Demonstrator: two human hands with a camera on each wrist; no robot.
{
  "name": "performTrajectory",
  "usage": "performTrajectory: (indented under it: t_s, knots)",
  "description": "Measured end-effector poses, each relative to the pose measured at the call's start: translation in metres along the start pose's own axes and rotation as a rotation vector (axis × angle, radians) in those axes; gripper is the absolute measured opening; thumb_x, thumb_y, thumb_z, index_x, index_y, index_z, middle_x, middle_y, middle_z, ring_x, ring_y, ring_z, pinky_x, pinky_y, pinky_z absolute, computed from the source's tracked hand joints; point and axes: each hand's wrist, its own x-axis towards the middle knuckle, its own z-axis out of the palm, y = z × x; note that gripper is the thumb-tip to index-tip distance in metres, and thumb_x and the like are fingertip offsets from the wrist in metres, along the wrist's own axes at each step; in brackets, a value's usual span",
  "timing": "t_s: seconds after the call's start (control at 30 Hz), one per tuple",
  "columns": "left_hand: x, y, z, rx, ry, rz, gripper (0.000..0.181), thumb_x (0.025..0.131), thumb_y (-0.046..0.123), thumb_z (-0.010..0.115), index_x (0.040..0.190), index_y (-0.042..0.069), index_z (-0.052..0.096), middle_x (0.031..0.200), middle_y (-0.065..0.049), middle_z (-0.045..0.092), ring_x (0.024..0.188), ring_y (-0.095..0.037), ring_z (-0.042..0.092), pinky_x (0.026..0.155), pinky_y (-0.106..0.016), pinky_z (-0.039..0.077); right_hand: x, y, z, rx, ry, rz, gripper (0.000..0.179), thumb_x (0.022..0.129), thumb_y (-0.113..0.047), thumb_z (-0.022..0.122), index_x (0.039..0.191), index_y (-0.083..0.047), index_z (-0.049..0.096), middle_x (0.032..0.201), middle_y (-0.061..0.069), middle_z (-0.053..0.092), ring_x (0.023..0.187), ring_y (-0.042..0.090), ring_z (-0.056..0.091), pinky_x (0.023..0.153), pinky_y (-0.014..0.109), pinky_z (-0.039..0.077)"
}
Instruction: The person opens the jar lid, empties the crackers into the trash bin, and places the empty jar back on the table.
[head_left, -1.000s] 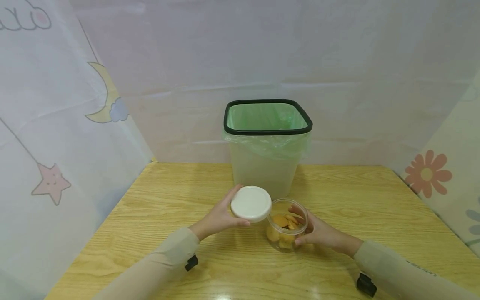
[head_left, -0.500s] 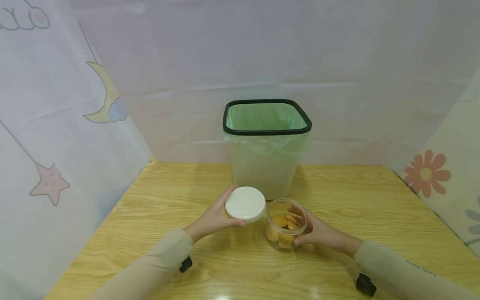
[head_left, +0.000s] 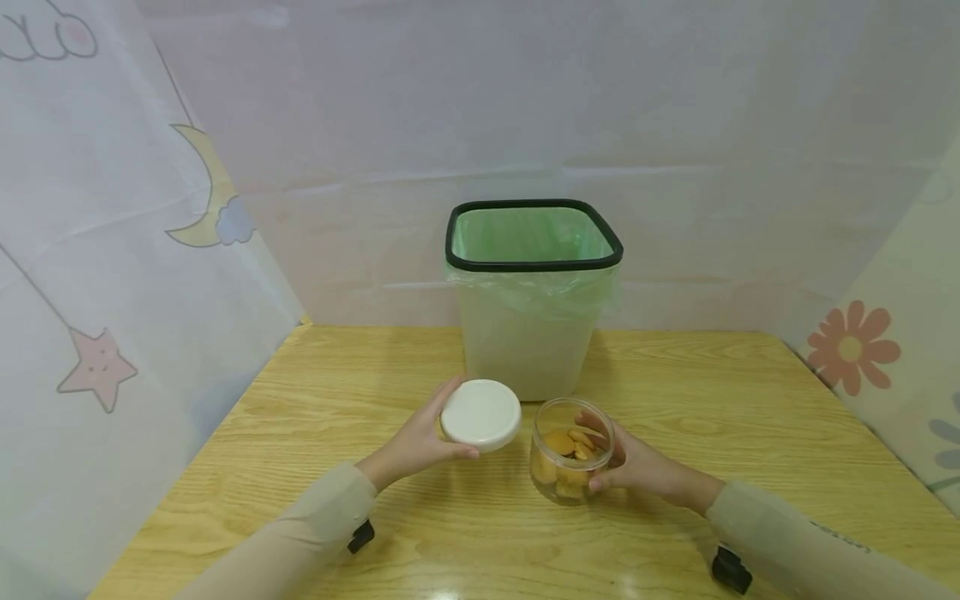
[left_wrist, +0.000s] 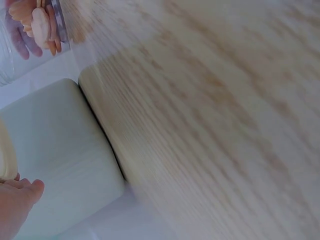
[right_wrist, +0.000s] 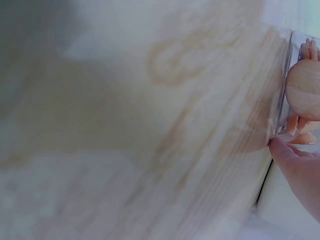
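Nearest are the two sleeves [head_left: 281, 537], reaching in over the surface [head_left: 360, 358], each with a small black piece [head_left: 361, 536] under the cuff. The right hand [head_left: 637, 467] grips the right side of the jar [head_left: 546, 490], thumb near and fingers behind, probably to steady it; the jar appears to stand upright, mouth up, so the biscuits [head_left: 561, 442] lie contained low inside. The left hand [head_left: 420, 437] holds the lid [head_left: 481, 414] by its edge, thumb on the near side, white top facing up; it is just left of the jar and apart from it, which leaves the mouth uncovered. Behind both, the bin [head_left: 525, 342] stands upright towards the back of the surface, its liner [head_left: 536, 233] folded out over the top and seemingly pinned by the black rim [head_left: 536, 266]. Farthest back is a printed cloth [head_left: 375, 125]. Only the head view looks down into the bin; the left wrist view adds the lid nearly edge-on and fingers seen through the jar's clear wall, while the right wrist view gives one biscuit's flat round face and a fingertip at the jar's corner, but no lid
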Motion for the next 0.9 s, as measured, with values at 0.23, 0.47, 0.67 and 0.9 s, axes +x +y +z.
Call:
performTrajectory:
  t_s: [0.23, 0.47, 0.67, 0.9]
  knots:
    - [-0.003, -0.002, -0.001, 0.025, 0.007, -0.007, 0.106, 0.073, 0.020, 0.088, 0.154, 0.003, 0.021, 0.156, -0.024, 0.019, 0.141, -0.043, 0.021, 0.109, -0.064, 0.020, 0.000, -0.001, 0.001, -0.006, 0.006, 0.007, 0.101, 0.088, -0.008, 0.073, 0.149, 0.010, -0.006, 0.150, 0.040, 0.000, 0.135, 0.061, 0.007, 0.102, 0.072, 0.021]
    - [-0.006, -0.005, -0.002, 0.043, 0.006, -0.008, 0.105, 0.073, 0.017, 0.088, 0.153, 0.002, 0.022, 0.157, -0.024, 0.019, 0.142, -0.043, 0.020, 0.109, -0.063, 0.020, 0.000, 0.002, -0.001, -0.006, 0.009, 0.005, 0.101, 0.088, -0.008, 0.073, 0.150, 0.009, -0.005, 0.151, 0.040, 0.001, 0.135, 0.061, 0.006, 0.102, 0.070, 0.022]
    - [-0.007, -0.009, -0.002, 0.073, -0.007, -0.009, 0.105, 0.073, 0.019, 0.088, 0.153, 0.001, 0.023, 0.156, -0.023, 0.021, 0.141, -0.043, 0.022, 0.108, -0.064, 0.022, 0.000, 0.003, -0.001, -0.007, 0.009, 0.006, 0.101, 0.088, -0.009, 0.073, 0.150, 0.009, -0.005, 0.151, 0.039, 0.001, 0.134, 0.062, 0.006, 0.102, 0.072, 0.020]
    - [-0.008, -0.014, -0.003, 0.077, -0.023, -0.016, 0.106, 0.073, 0.021, 0.088, 0.154, 0.002, 0.022, 0.157, -0.022, 0.019, 0.142, -0.043, 0.021, 0.108, -0.064, 0.021, 0.000, 0.001, -0.001, 0.006, 0.003, 0.010, 0.101, 0.088, -0.008, 0.073, 0.150, 0.009, -0.006, 0.151, 0.039, -0.001, 0.135, 0.061, 0.004, 0.106, 0.054, 0.033]
